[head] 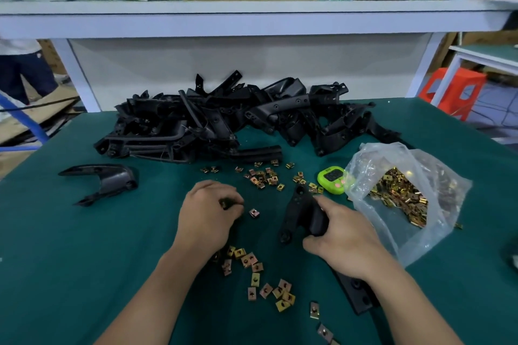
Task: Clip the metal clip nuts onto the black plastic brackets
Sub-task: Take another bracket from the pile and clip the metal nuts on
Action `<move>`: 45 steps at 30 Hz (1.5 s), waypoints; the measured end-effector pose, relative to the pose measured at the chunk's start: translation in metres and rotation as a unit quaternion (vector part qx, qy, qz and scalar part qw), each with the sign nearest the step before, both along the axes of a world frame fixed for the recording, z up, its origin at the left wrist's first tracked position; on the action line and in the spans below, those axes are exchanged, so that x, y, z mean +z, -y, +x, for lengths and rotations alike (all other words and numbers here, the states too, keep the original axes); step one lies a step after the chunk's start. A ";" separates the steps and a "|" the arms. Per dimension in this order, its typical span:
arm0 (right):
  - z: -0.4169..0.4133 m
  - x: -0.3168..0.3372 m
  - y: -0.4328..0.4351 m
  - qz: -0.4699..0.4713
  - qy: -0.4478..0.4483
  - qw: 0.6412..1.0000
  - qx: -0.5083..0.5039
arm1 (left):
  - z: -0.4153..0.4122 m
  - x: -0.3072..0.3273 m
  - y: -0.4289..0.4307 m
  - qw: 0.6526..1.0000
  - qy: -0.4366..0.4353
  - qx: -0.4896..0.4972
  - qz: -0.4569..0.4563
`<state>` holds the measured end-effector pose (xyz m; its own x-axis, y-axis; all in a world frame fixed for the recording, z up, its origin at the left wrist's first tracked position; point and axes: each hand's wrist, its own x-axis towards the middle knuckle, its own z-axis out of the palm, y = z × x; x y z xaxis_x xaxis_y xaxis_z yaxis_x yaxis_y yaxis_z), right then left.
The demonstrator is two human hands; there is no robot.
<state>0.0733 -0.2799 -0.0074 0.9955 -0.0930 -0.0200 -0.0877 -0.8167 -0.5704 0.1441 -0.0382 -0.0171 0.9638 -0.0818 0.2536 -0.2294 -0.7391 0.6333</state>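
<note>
Black brackets (224, 117), green mat (84, 232)

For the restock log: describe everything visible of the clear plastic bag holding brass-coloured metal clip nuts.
The clear plastic bag is thin, crinkled and translucent. It lies slumped on the dark green mat at the right, its mouth gaping open. A heap of brass-coloured metal clip nuts sits inside. Its left edge reaches the lime-green timer; the right hand is close beside it, contact unclear.

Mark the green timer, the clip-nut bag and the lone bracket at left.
green timer (333, 175), head view, dark display.
clip-nut bag (375, 159), head view, clear plastic wall.
lone bracket (117, 178), head view, broad middle.
</note>
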 end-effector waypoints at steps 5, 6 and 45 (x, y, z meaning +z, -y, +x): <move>0.000 0.007 -0.008 -0.099 -0.042 0.993 0.058 | -0.007 0.001 0.001 0.999 0.016 0.026 -0.039; 0.001 0.010 -0.010 -0.122 -0.057 0.988 0.080 | -0.007 0.001 0.000 0.999 -0.003 0.024 -0.042; 0.012 0.016 -0.052 -0.124 0.165 0.978 0.003 | -0.009 0.015 0.004 0.873 -0.176 -0.063 -0.451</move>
